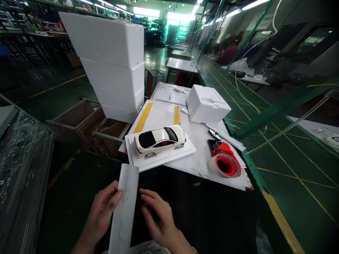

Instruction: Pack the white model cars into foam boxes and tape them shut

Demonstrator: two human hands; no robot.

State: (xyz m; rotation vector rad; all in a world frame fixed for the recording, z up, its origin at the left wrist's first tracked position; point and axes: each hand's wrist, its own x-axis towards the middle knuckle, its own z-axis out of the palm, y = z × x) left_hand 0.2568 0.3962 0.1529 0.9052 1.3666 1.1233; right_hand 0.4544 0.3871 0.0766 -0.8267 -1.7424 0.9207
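A long white strip (125,208), perhaps paper or thin foam, is pinched along its left edge by my left hand (104,208). To the right of the strip, my right hand (160,217) has its fingers apart and slightly curled, with nothing in them. Beyond both hands, a white model car (160,140) rests on a white foam slab (140,164) at the table's near left edge. A red tape dispenser with a roll of clear tape (225,165) lies at the right of the white tabletop (185,162).
A tall stack of white foam boxes (111,67) stands at the left beyond brown bins (76,114). One white foam box (208,104) sits at the table's back right. A green post (286,102) slants along the right side. People are in the right background.
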